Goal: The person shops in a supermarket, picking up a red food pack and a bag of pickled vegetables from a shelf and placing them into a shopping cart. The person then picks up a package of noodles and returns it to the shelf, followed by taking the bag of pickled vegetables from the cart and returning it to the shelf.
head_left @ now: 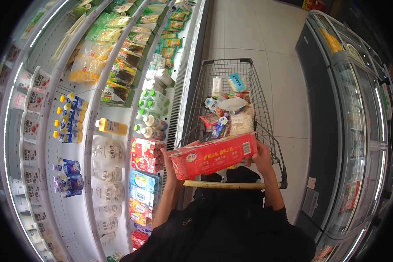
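Observation:
A red carton pack (218, 158) with white and yellow print and a barcode is held up between my two hands, above the near end of the shopping cart (253, 83). My left hand (172, 163) grips its left end, the fingers partly hidden by it. Around its right end closes my right hand (261, 157). Behind the pack, inside the cart, lie a white carton (217, 86), a blue-and-white packet (237, 83), a pale bag (242, 120) and a small blue pack (221, 126). The cart's handle (222, 185) runs just below the pack.
On the left, a chilled shelf holds yellow-capped bottles (70, 118), an orange-yellow bottle (112, 126), white bags (107, 157), red packs (146, 155) and blue packs (144, 185). Glass-doored freezers (358, 109) line the right. Tiled floor (284, 83) stretches between them.

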`<state>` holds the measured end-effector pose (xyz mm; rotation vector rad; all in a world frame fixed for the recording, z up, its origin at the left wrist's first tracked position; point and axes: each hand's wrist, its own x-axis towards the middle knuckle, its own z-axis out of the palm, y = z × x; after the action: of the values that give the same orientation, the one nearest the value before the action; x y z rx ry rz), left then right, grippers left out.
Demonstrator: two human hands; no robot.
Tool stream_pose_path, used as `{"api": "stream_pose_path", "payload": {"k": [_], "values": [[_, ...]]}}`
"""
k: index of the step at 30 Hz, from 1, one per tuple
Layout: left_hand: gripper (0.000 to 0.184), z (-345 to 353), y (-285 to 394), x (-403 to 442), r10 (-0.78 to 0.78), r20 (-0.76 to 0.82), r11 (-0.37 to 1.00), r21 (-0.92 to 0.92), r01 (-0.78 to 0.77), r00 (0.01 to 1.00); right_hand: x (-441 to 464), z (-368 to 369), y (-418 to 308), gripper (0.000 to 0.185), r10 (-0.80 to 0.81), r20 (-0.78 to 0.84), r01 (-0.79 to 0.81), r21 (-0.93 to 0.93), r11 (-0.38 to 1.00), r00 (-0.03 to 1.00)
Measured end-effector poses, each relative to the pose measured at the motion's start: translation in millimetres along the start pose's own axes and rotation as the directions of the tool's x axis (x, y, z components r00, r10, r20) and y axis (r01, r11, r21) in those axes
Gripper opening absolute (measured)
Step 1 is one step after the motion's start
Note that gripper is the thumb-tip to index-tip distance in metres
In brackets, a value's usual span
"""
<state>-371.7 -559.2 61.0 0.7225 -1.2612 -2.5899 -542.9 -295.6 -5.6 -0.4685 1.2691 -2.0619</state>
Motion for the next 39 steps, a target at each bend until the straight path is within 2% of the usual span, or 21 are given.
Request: {"api": "stream_pose_path", "payload": {"k": [4, 6, 9, 10, 11, 12, 13, 14, 15, 17, 18, 21, 22, 27, 32, 36, 38, 39], "values": [[0.125, -1.4, -0.7, 1.6, -0.023, 0.056, 0.999, -0.021, 0.024, 0.998, -1.0, -0.3, 3.0, 0.084, 0.009, -0.036, -0.009, -0.011, 1.000, 0.999], [0.116, 3.9, 1.6, -0.5, 0.017, 0.011, 0.999, 0.050, -0.017, 1.000, -0.4, -0.5, 4.5, 0.079, -0.006, -0.026, 0.006, -0.026, 1.000, 1.000], [0.117, -17.8, -8.7, 1.8, 0.031, -0.099, 0.994, 0.111, -0.020, 0.995, 1.9, -1.3, 15.4, 0.068, 0.044, -0.068, -0.045, -0.012, 0.999, 0.997], [0.101, 10.6, 8.9, -4.0, 0.072, -0.032, 0.983, 0.175, -0.065, 0.997, 2.7, -2.2, 20.4, 0.064, 0.067, -0.086, -0.063, 0.049, 0.997, 0.994], [0.101, 23.3, 18.8, -7.1, 0.082, -0.039, 0.982, 0.172, -0.074, 0.996, 3.9, -3.1, 25.3, 0.060, 0.091, -0.101, -0.080, 0.110, 0.991, 0.991], [0.096, 31.8, 26.3, -10.0, 0.114, 0.023, 0.950, 0.290, -0.116, 0.993, 4.1, -3.5, 30.4, 0.060, 0.093, -0.088, -0.083, 0.108, 0.991, 0.992], [0.091, 37.3, 31.4, -12.1, 0.138, 0.087, 0.901, 0.402, -0.161, 0.987, 3.9, -4.1, 35.0, 0.059, 0.119, -0.101, -0.098, 0.192, 0.977, 0.988], [0.075, 41.1, 34.0, -13.1, 0.149, 0.109, 0.896, 0.406, -0.180, 0.983, 4.1, -5.6, 39.3, 0.058, 0.147, -0.114, -0.111, 0.274, 0.955, 0.983], [0.075, 44.4, 34.7, -12.9, 0.155, 0.103, 0.896, 0.404, -0.184, 0.982, 6.5, -2.6, 39.5, 0.058, 0.149, -0.105, -0.116, 0.272, 0.955, 0.983], [0.064, 51.5, 35.4, -13.0, 0.202, 0.236, 0.787, 0.538, -0.301, 0.951, 9.1, 3.7, 40.8, 0.055, 0.292, -0.313, -0.152, 0.402, 0.903, 0.904], [0.060, 62.1, 43.2, -18.3, 0.126, 0.229, 0.829, 0.509, -0.230, 0.965, 8.8, 3.4, 40.2, 0.055, 0.293, -0.313, -0.154, 0.400, 0.904, 0.903], [0.066, 68.7, 41.1, -18.2, 0.143, 0.276, 0.788, 0.550, -0.278, 0.950, 8.1, 3.7, 36.9, 0.055, 0.332, -0.287, -0.175, 0.461, 0.870, 0.898], [0.073, 69.7, 40.5, -18.5, 0.130, 0.276, 0.792, 0.549, -0.267, 0.952, 7.0, 7.8, 35.5, 0.055, 0.336, -0.278, -0.176, 0.474, 0.863, 0.900], [0.079, 76.1, 43.7, -19.2, 0.135, 0.297, 0.781, 0.555, -0.286, 0.945, 4.0, 10.6, 37.9, 0.057, 0.352, -0.261, -0.188, 0.497, 0.847, 0.899], [0.081, 76.2, 39.1, -19.4, 0.131, 0.280, 0.791, 0.549, -0.271, 0.951, 3.2, 8.3, 36.7, 0.058, 0.433, -0.300, -0.241, 0.509, 0.826, 0.850], [0.079, 72.4, 36.1, -18.9, 0.119, 0.276, 0.800, 0.542, -0.257, 0.954, 2.9, 3.1, 41.2, 0.058, 0.419, -0.299, -0.231, 0.505, 0.832, 0.858], [0.079, 73.3, 34.6, -18.5, 0.115, 0.270, 0.804, 0.540, -0.250, 0.956, 0.8, -1.2, 44.7, 0.058, 0.337, -0.271, -0.172, 0.490, 0.855, 0.902], [0.077, 76.6, 33.8, -18.5, 0.124, 0.221, 0.831, 0.510, -0.223, 0.967, -0.1, -1.2, 42.7, 0.058, 0.337, -0.274, -0.170, 0.493, 0.854, 0.900]]}}
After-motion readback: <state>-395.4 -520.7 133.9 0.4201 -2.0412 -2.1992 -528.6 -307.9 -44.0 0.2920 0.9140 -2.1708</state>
